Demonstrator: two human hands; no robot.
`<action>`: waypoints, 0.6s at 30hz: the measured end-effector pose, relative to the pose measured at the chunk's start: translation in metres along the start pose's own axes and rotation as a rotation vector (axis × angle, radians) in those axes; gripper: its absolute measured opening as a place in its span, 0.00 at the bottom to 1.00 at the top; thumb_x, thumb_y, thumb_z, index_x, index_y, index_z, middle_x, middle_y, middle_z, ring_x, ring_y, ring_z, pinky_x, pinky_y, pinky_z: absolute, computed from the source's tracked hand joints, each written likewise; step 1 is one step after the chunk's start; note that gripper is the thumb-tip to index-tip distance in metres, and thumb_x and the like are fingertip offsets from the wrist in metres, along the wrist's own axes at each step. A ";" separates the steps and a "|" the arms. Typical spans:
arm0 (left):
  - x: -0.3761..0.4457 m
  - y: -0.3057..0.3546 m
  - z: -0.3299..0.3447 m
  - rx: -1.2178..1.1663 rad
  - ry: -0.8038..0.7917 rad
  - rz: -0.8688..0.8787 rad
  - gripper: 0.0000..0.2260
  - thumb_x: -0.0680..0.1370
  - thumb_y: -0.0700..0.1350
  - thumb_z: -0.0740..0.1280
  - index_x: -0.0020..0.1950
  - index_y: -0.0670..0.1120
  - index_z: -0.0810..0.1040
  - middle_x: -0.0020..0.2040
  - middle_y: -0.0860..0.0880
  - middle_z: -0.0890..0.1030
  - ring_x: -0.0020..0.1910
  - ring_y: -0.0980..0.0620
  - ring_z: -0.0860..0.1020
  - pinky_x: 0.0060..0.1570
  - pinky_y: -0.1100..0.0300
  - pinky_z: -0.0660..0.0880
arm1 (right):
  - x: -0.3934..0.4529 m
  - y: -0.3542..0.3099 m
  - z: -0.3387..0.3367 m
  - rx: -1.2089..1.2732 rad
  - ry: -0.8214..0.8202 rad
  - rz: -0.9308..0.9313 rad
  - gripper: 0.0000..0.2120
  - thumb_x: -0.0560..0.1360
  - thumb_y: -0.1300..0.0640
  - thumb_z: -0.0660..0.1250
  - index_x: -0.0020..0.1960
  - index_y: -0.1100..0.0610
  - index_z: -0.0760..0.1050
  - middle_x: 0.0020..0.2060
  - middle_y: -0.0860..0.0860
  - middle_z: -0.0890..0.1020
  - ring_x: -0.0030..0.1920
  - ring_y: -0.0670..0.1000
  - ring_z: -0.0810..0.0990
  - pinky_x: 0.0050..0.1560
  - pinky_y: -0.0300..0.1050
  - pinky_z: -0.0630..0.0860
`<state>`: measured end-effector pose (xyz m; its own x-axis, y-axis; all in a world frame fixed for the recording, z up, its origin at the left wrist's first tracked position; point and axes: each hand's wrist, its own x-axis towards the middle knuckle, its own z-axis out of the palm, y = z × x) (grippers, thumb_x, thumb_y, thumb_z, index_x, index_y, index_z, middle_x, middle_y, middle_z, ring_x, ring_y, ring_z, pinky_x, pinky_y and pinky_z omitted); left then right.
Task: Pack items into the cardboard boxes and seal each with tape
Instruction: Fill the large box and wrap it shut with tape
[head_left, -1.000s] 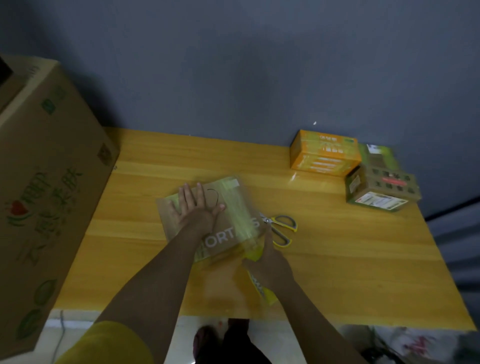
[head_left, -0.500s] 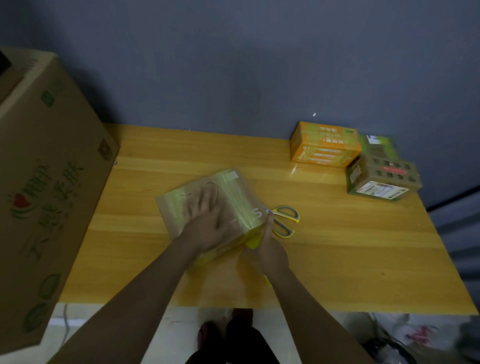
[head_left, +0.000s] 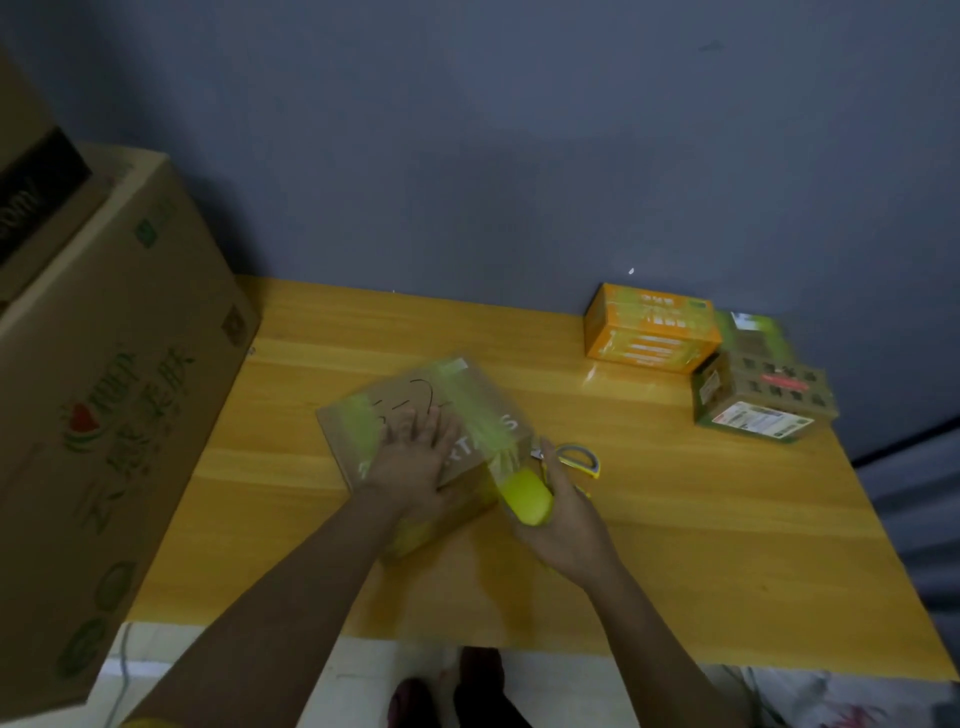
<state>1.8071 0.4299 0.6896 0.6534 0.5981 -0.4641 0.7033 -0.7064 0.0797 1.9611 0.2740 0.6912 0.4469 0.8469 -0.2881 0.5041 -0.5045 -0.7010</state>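
huge printed carton (head_left: 104, 415) at table's (head_left: 727, 545) left edge. mid-table, cardboard box (head_left: 410, 400) striped with yellow tape, pinned flat under open left hand (head_left: 415, 457). right hand (head_left: 566, 519) clasped round yellow tape roll (head_left: 524, 493) (box's right corner). scissors (head_left: 576, 457) just behind.

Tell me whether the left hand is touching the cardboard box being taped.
Touching. The head view shows the left hand pressed palm-down, fingers spread, flat on top of the cardboard box, with no gap visible beneath it.
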 end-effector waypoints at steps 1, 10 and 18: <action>0.002 -0.008 -0.008 -0.031 -0.002 0.016 0.40 0.77 0.66 0.56 0.78 0.52 0.36 0.78 0.46 0.36 0.77 0.40 0.40 0.74 0.41 0.46 | 0.002 -0.009 -0.008 0.048 0.016 -0.013 0.50 0.65 0.46 0.74 0.67 0.21 0.39 0.55 0.47 0.81 0.49 0.52 0.82 0.46 0.52 0.79; 0.021 -0.050 -0.072 -0.226 0.291 -0.154 0.24 0.81 0.56 0.59 0.75 0.49 0.61 0.69 0.44 0.70 0.64 0.40 0.71 0.54 0.52 0.71 | 0.087 -0.127 -0.045 0.295 -0.036 -0.137 0.47 0.65 0.50 0.80 0.77 0.46 0.57 0.64 0.51 0.75 0.60 0.48 0.75 0.50 0.35 0.73; 0.047 -0.055 -0.060 -0.033 0.439 -0.433 0.35 0.79 0.59 0.53 0.78 0.41 0.44 0.79 0.44 0.50 0.77 0.44 0.52 0.73 0.41 0.43 | 0.164 -0.166 -0.057 0.453 -0.213 -0.119 0.22 0.75 0.56 0.69 0.67 0.47 0.71 0.68 0.46 0.69 0.67 0.49 0.68 0.59 0.44 0.67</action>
<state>1.8161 0.5195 0.7168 0.3561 0.9328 -0.0549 0.9342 -0.3568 -0.0039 1.9923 0.4868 0.7973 0.2214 0.9334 -0.2825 0.1504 -0.3189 -0.9358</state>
